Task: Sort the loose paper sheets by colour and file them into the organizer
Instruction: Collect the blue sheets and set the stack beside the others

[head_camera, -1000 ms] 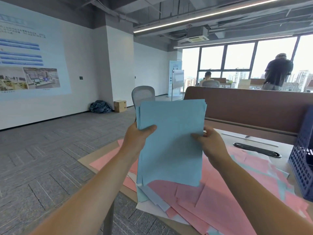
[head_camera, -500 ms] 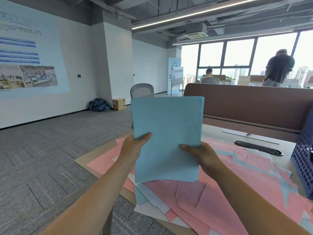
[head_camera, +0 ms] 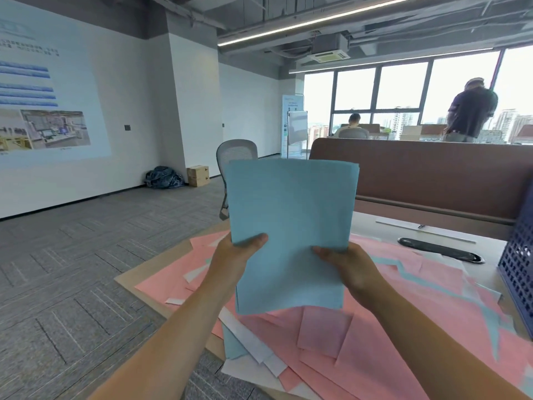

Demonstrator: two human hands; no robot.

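A squared-up stack of blue sheets (head_camera: 291, 215) stands upright in front of me, above the table. My left hand (head_camera: 233, 255) grips its left edge, thumb on the front. My right hand (head_camera: 349, 264) grips its right edge lower down, thumb also on the front. Under the stack lies a loose spread of pink sheets (head_camera: 389, 342) with some white sheets (head_camera: 248, 368) and blue sheets mixed in. The dark blue perforated organizer (head_camera: 519, 272) stands at the right edge of the view, only partly visible.
The table (head_camera: 144, 272) has its corner at the left, with grey carpet beyond. A black cable slot (head_camera: 441, 249) sits at the back, before a brown divider panel (head_camera: 432, 180). A grey office chair (head_camera: 236, 154) stands behind the stack. Two people are near the far windows.
The uneven blue sheets have been squared into a neat stack. Both hands slid lower on its side edges.
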